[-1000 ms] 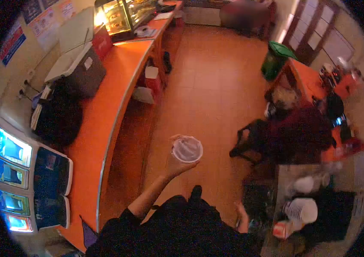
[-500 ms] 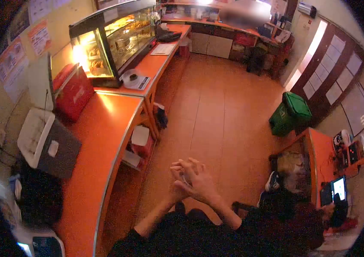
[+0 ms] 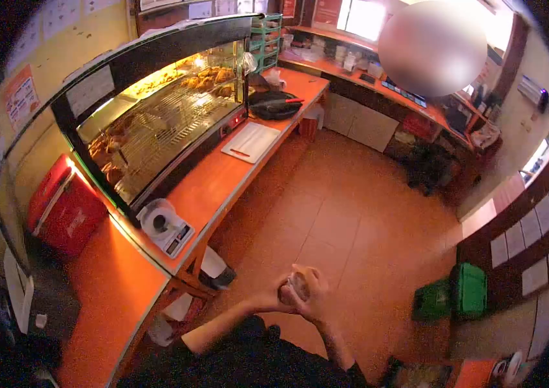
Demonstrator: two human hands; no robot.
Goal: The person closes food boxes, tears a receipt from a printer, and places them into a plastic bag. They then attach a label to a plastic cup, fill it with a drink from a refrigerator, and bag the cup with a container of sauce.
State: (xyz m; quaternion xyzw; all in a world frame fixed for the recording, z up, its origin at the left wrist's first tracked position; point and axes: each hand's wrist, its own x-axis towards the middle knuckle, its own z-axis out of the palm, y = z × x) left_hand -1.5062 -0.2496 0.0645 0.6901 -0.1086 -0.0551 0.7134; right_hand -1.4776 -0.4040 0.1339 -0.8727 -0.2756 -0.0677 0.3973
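My two hands meet in front of my body, above the tiled floor (image 3: 342,220). My left hand (image 3: 275,299) is underneath and to the left, its fingers curled. Over it, my right hand (image 3: 314,294) closes from the right with bent fingers. A small, greyish, slightly shiny patch shows between the palms; I cannot make out what it is. Closest to the hands on the left is the orange counter (image 3: 116,284), apart from them. On that counter a white digital kitchen scale (image 3: 169,233) carries a small dark round thing.
A lit glass food warmer (image 3: 164,116) with browned food stands on the counter. Beyond the scale lie a white cutting board (image 3: 253,142) with a red-handled knife and a black bag (image 3: 274,105). A red box (image 3: 67,207) sits left, a green bin (image 3: 471,291) right.
My view has swung right and forward, so the warmer appears larger and nearer. My hands, earlier with fingers raised and overlapping, are now cupped together. The desk at right has mostly left view.
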